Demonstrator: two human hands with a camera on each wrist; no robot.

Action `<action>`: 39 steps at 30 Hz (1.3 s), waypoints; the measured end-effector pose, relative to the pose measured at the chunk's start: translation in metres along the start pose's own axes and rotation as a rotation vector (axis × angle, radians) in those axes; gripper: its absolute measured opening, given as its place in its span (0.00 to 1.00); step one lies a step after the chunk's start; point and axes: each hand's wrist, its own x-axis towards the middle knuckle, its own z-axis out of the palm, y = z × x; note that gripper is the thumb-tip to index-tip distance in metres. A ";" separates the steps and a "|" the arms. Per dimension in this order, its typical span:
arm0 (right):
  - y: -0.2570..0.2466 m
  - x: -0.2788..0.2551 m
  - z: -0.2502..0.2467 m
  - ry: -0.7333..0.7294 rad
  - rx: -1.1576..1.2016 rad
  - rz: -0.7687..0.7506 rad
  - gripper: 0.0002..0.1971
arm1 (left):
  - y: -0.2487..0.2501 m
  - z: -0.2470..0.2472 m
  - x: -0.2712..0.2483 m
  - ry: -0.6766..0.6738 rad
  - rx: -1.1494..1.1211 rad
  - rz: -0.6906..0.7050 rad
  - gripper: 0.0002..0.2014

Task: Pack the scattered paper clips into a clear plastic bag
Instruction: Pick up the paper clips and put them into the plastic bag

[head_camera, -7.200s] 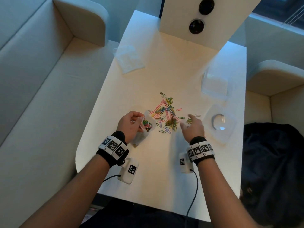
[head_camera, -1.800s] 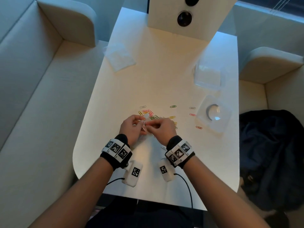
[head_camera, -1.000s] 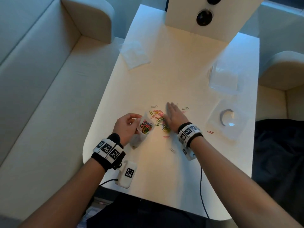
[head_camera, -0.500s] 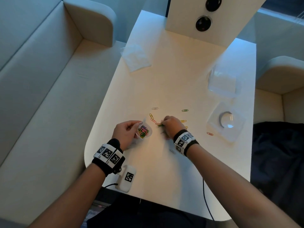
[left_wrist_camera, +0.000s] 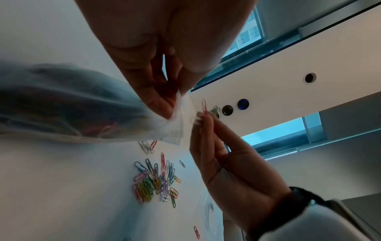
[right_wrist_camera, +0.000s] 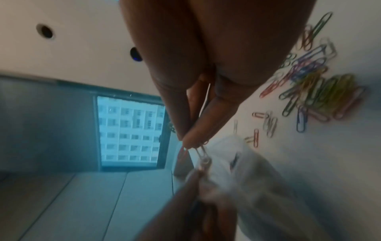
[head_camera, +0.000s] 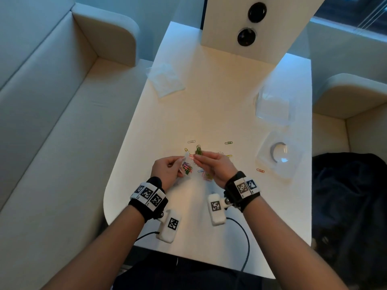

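My left hand [head_camera: 181, 161] pinches the rim of a small clear plastic bag [head_camera: 187, 167] that holds several coloured paper clips; the rim [left_wrist_camera: 178, 114] and the bulging bag [left_wrist_camera: 82, 114] show in the left wrist view. My right hand [head_camera: 196, 156] pinches a few clips [head_camera: 198, 151] right at the bag's mouth, among them a red clip [left_wrist_camera: 204, 106] and a pale one [right_wrist_camera: 203, 153]. A heap of loose clips [left_wrist_camera: 158, 181] lies on the white table [head_camera: 209, 101] under my right palm. Single clips [head_camera: 228, 142] lie further out.
A stack of clear bags [head_camera: 165, 80] lies at the far left of the table. Clear plastic packs [head_camera: 273, 107] and a clear lid with a ring [head_camera: 278, 155] sit at the right. A white panel with two round sockets [head_camera: 245, 28] stands behind. Dark cloth [head_camera: 345, 206] lies on the right seat.
My right hand has risen off the table with a few clips and come left to the bag's mouth. My left hand still holds the bag, raised slightly.
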 end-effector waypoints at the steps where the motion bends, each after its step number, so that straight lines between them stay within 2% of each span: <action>1: 0.006 -0.001 0.006 -0.007 -0.041 -0.009 0.10 | 0.001 0.002 0.000 -0.002 -0.006 0.001 0.06; 3: 0.017 0.000 0.013 0.009 -0.219 -0.063 0.11 | 0.003 0.003 0.001 -0.001 -0.012 -0.001 0.06; 6: 0.019 0.001 0.018 0.017 -0.840 -0.227 0.12 | 0.003 0.000 0.002 0.005 -0.020 -0.011 0.07; 8: 0.010 -0.002 0.026 -0.061 -1.179 -0.334 0.13 | 0.001 -0.004 0.002 0.006 -0.041 -0.005 0.06; 10: -0.002 -0.002 0.033 -0.103 -1.263 -0.382 0.14 | 0.000 -0.010 0.003 0.013 -0.035 0.013 0.06; 13: -0.019 0.018 0.031 -0.006 -1.030 -0.398 0.14 | 0.000 -0.019 0.004 0.036 -0.040 0.019 0.09; 14: -0.023 0.032 0.026 0.051 -1.037 -0.436 0.14 | 0.000 -0.021 0.004 0.044 -0.050 0.009 0.09; 16: -0.027 0.065 0.015 0.104 -1.304 -0.464 0.15 | -0.001 -0.026 0.002 0.043 -0.064 -0.009 0.10; 17: -0.024 0.080 0.009 0.076 -1.472 -0.397 0.19 | -0.002 -0.029 0.001 0.044 -0.066 -0.015 0.11; 19: -0.011 0.104 0.002 -0.029 -1.685 -0.235 0.28 | -0.005 -0.032 -0.001 0.050 -0.067 -0.013 0.11; 23: 0.018 0.109 -0.008 -0.195 -2.065 -0.250 0.33 | -0.010 -0.036 -0.003 0.062 -0.079 -0.008 0.10; 27: 0.024 0.077 -0.025 -0.335 -2.272 -0.331 0.34 | -0.014 -0.036 -0.001 0.064 -0.081 -0.019 0.09; 29: 0.027 0.062 -0.040 -0.349 -2.360 -0.380 0.36 | -0.014 -0.032 -0.001 0.056 -0.086 -0.023 0.08; 33: 0.028 0.046 -0.068 -0.341 -2.395 -0.293 0.38 | -0.010 -0.024 -0.004 0.033 -0.071 -0.032 0.08; 39: 0.030 0.041 -0.085 -0.292 -2.220 -0.500 0.23 | -0.009 -0.011 -0.007 0.002 -0.047 -0.043 0.08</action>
